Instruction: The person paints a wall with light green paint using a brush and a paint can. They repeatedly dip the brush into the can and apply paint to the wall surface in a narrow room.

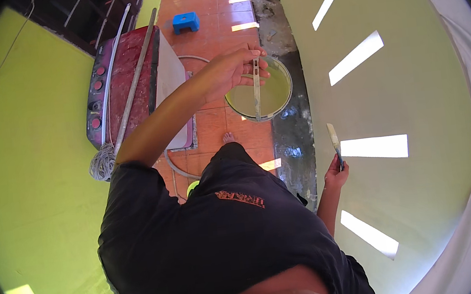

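My left hand [247,68] reaches out over a bucket [289,91], its fingers closed on a narrow, pale, smeared strip [257,95]. Dark slots show near the strip's upper end, and its lower end lies across the bucket's near rim. Greyish, pale material fills part of the bucket, which stands on the tiled floor. Lower down at the right, my right hand [336,175] grips a putty knife [334,138] by its dark handle. Its pale, smeared blade points up and away, close in front of the pale green wall [416,97].
At the left stands a red-topped washing machine [135,59] with a long pole [135,80] and a white tube [113,68] across it. String or mop strands [102,163] hang at its corner. Farther off sits a blue stool [185,22]. A wet, dark strip [296,157] borders the wall.
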### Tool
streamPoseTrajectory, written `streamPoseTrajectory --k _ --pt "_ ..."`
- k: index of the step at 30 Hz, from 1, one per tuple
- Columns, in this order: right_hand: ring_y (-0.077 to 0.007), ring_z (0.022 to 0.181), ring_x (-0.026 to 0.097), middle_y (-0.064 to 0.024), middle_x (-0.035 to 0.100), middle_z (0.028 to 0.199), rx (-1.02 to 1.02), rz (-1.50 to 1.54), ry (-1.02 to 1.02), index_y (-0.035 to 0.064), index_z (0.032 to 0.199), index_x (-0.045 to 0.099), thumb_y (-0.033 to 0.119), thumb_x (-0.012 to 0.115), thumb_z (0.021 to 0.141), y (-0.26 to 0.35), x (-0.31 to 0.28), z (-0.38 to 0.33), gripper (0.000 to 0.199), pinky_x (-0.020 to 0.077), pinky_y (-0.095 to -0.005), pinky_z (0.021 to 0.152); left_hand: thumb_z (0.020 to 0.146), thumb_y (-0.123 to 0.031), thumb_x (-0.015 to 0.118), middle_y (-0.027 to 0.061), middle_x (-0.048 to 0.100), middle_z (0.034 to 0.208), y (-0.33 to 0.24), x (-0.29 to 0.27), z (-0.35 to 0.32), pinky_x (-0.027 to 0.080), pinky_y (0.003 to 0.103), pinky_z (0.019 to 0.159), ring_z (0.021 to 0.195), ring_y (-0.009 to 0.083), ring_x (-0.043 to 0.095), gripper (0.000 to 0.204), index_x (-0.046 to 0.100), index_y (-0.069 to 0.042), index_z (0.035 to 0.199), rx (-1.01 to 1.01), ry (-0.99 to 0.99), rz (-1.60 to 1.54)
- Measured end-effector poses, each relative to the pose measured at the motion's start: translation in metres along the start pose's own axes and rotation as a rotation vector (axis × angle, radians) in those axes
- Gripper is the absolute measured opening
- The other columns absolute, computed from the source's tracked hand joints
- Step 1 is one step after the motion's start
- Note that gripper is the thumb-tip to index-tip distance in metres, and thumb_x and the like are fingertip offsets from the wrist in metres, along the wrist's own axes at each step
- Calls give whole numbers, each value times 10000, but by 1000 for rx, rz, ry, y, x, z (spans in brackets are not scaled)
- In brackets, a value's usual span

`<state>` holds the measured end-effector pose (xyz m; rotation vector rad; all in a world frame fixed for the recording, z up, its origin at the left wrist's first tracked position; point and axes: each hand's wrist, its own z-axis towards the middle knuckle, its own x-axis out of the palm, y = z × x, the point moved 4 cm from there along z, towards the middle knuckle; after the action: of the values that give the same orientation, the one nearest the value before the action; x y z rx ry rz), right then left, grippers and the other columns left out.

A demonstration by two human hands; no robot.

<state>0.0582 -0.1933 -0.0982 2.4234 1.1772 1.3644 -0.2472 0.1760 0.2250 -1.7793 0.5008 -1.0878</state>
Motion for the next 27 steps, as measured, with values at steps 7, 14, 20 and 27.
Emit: streamPoseTrajectory --k 7,14,20,27 --pt "-409 1012 667 -309 620 1046 175 -167 287 -133 1051 457 78 527 950 -99 139 32 245 621 -411 888 999 -379 496 87 610 1106 -92 -98 -67 494 431 987 1075 240 618 323 541 -93 1141 248 -240 81" --pt "-386 1013 673 -290 629 1072 356 -252 405 -139 1089 463 86 530 951 -254 256 25 272 631 -381 850 992 -343 498 126 601 1152 -163 -226 -139 481 444 1013 1130 277 600 329 523 -86 1197 389 -499 106" --pt "-307 1023 662 -249 631 1067 549 -390 504 -117 1130 493 116 548 950 -393 323 -6 299 612 -331 859 974 -307 547 135 587 1105 -194 -311 -173 501 424 974 1116 286 613 345 506 -58 1209 440 -709 84" --pt "-373 1114 594 -294 510 1208 708 -486 572 -150 1199 414 77 535 962 -510 401 -61 349 596 -353 927 955 -310 586 145 557 1106 -197 -424 -187 495 454 980 1116 303 607 353 499 -65 1195 483 -931 -37"
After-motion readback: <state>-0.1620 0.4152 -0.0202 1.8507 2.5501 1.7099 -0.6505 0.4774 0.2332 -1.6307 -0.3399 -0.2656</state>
